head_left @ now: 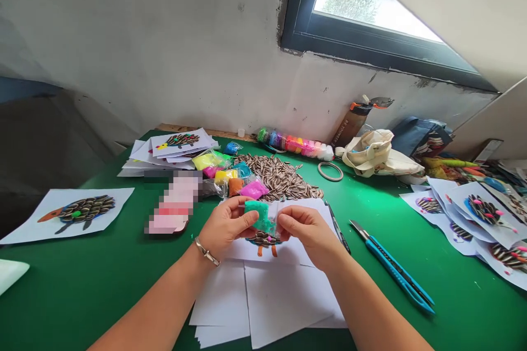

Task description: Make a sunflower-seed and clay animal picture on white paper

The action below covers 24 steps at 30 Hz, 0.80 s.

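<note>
My left hand [233, 225] pinches a small clear bag of green clay [256, 215] between thumb and fingers. At the bag's right side, my right hand [302, 225] grips its clear plastic edge. Directly beneath the bag lies a white sheet bearing a seed-covered figure [267, 239] with a pink dot and two orange legs; my hands hide part of it. Several blank white papers [284, 301] are under that sheet. Behind my hands rest bags of coloured clay, including a pink one [254, 188], beside a pile of striped seeds [275, 173].
A blue craft knife [397, 271] lies at the right, its blade exposed, near a black pen [338, 227]. Finished seed pictures [86, 213] are at the left and far right. Toward the wall stand a bottle [349, 123], a cloth bag [374, 156] and a tape ring [330, 171].
</note>
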Tool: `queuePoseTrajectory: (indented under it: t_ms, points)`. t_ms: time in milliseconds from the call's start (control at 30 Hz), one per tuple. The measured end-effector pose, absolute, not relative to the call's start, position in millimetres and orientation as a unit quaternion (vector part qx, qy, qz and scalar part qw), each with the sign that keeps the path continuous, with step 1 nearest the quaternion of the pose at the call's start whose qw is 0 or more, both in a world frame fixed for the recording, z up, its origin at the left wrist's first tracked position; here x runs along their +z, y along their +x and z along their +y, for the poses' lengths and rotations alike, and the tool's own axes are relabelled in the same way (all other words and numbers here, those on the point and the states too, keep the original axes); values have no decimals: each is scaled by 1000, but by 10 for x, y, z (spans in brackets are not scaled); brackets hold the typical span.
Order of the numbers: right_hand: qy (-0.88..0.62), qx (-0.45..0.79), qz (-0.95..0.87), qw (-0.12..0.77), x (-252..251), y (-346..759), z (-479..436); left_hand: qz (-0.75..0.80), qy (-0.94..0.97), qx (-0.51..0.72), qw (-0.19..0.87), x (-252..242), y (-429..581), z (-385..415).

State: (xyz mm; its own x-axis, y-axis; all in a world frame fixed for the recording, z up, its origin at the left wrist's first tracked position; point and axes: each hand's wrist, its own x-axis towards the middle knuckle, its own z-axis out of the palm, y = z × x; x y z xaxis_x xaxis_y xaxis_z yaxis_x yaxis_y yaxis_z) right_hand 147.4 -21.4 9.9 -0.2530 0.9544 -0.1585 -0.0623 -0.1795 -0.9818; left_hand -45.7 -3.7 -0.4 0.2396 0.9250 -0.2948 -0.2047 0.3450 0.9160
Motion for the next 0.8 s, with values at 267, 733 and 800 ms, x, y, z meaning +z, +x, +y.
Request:
queuePoseTrajectory:
  t_ms: [267, 733, 800]
  points:
    - [-418, 651, -446, 450, 3, 1485, -187, 450, 378, 414, 695, 37, -433, -53]
    - [-332, 687, -455, 459, 107, 1471, -288, 347, 349, 372, 787, 82, -406, -122]
    - [-379, 627, -512, 448, 132, 1486, -274, 363, 350, 384, 773, 76, -406, -110]
